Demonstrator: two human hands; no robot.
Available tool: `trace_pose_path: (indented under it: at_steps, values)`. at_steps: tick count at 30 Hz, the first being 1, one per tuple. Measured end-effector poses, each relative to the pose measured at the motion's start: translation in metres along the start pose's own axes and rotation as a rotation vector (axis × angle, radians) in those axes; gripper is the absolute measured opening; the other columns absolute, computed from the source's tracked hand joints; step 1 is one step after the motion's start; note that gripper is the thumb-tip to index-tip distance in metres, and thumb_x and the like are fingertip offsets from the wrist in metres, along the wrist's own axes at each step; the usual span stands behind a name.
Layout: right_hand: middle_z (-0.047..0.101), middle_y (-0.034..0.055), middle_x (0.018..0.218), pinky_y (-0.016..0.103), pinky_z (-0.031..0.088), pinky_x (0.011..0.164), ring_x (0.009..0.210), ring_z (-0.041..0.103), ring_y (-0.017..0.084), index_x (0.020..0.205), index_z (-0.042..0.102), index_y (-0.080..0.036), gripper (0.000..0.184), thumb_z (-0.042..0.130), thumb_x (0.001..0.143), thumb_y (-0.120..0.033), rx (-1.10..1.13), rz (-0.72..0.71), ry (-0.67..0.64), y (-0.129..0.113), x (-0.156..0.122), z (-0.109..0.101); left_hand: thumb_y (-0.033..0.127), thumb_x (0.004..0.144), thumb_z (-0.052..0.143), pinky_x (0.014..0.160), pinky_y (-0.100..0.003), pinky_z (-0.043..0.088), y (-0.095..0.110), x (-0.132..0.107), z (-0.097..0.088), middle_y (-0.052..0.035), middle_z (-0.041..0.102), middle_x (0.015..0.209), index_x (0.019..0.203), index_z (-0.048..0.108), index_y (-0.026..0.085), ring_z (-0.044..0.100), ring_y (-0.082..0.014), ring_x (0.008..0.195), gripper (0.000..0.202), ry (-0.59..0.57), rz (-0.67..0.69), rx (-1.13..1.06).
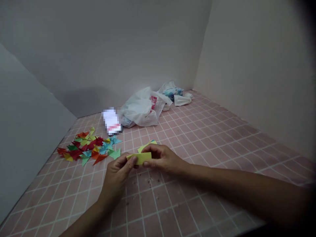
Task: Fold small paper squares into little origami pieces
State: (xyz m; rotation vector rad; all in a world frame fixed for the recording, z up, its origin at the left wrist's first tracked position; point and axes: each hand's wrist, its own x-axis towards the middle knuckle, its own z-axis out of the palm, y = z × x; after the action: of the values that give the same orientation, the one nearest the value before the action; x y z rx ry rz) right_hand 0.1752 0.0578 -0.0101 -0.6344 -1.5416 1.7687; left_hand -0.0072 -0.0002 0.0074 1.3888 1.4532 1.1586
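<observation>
A small yellow folded paper strip point(141, 158) is held between both of my hands above the pink tiled floor point(197, 138). My left hand point(118, 176) pinches its left end with thumb and fingers. My right hand point(163, 158) pinches its right end. Just behind the strip lies a small stack of paper sheets point(148, 144), yellow-green with a blue edge showing. To the left on the floor sits a pile of several folded paper triangles point(89, 148) in red, green, yellow, orange and teal.
White plastic bags point(143, 108) lie against the back wall, with another crumpled bag point(176, 93) in the corner. A small white packet point(112, 121), blurred out, lies beside them. Walls close in at the left, back and right. Small crumbs dot the tiles near my hands.
</observation>
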Motion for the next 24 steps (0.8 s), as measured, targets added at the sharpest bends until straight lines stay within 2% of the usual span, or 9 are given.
trace_pose_path:
  at_steps: [1,4,8,11,14,17,21,24]
  values:
    - [0.059,-0.0023,0.069,0.023,0.040,0.060,0.063,0.054,0.010,0.077,0.061,-0.016,0.020,0.073,0.077,-0.033,-0.030,0.003,-0.003,0.0016,-0.0009,0.0008,0.036,0.085,0.066,0.067,-0.026,0.046,-0.0001,-0.0008,0.0012,-0.0007,0.064,0.068,0.070,0.070,0.018,0.058,-0.0166,0.069,0.023,-0.014,-0.038,-0.034]
    - [0.057,-0.0011,0.062,0.024,0.038,0.056,0.056,0.050,0.010,0.065,0.056,-0.016,0.030,0.063,0.085,-0.036,-0.089,0.052,0.035,0.0055,-0.0028,0.0006,0.037,0.084,0.068,0.067,-0.026,0.047,-0.0011,-0.0025,0.0025,-0.0011,0.067,0.068,0.074,0.072,0.017,0.060,-0.0164,0.067,0.023,-0.017,-0.107,-0.075]
    - [0.059,0.0003,0.064,0.025,0.041,0.056,0.055,0.052,0.010,0.070,0.057,-0.016,0.032,0.059,0.087,-0.043,-0.006,0.122,0.045,0.0060,-0.0028,-0.0029,0.040,0.087,0.064,0.068,-0.027,0.049,-0.0041,-0.0028,0.0012,-0.0011,0.067,0.069,0.076,0.073,0.018,0.061,-0.0167,0.067,0.027,-0.040,-0.143,-0.112]
    - [0.059,-0.0003,0.067,0.023,0.041,0.056,0.057,0.053,0.010,0.076,0.059,-0.016,0.029,0.064,0.083,-0.043,-0.018,0.091,0.052,0.0054,-0.0015,-0.0038,0.040,0.087,0.063,0.067,-0.026,0.048,-0.0043,-0.0027,0.0010,-0.0012,0.066,0.068,0.073,0.072,0.017,0.059,-0.0166,0.067,0.028,-0.049,-0.137,-0.111]
    - [0.058,-0.0024,0.064,0.021,0.040,0.050,0.054,0.052,0.009,0.078,0.061,-0.016,0.024,0.069,0.079,-0.038,-0.016,0.089,0.059,0.0058,-0.0008,-0.0020,0.040,0.086,0.063,0.059,-0.023,0.042,-0.0018,-0.0025,0.0021,-0.0001,0.063,0.062,0.065,0.068,0.016,0.055,-0.0142,0.061,0.032,-0.068,-0.114,-0.044]
    - [0.056,-0.0044,0.054,0.019,0.038,0.042,0.043,0.051,0.008,0.072,0.058,-0.017,0.022,0.067,0.079,-0.035,0.000,0.179,0.040,0.0056,-0.0022,0.0011,0.042,0.084,0.065,0.051,-0.021,0.036,0.0007,-0.0021,0.0040,0.0019,0.058,0.058,0.063,0.066,0.016,0.049,-0.0114,0.054,0.033,-0.113,-0.118,-0.007]
    - [0.058,-0.0050,0.049,0.017,0.039,0.036,0.036,0.051,0.008,0.070,0.055,-0.018,0.026,0.066,0.080,-0.038,0.069,0.255,-0.035,0.0025,-0.0043,0.0030,0.046,0.082,0.066,0.045,-0.020,0.036,-0.0003,-0.0018,0.0062,0.0031,0.058,0.050,0.064,0.062,0.017,0.049,-0.0102,0.045,0.034,-0.173,-0.210,-0.073]
    - [0.060,-0.0037,0.048,0.017,0.041,0.035,0.034,0.052,0.008,0.070,0.056,-0.017,0.028,0.067,0.080,-0.040,0.133,0.287,-0.022,0.0019,-0.0035,0.0016,0.047,0.080,0.067,0.043,-0.020,0.037,-0.0039,-0.0010,0.0061,0.0037,0.057,0.046,0.064,0.059,0.017,0.049,-0.0098,0.040,0.035,-0.169,-0.301,-0.160]
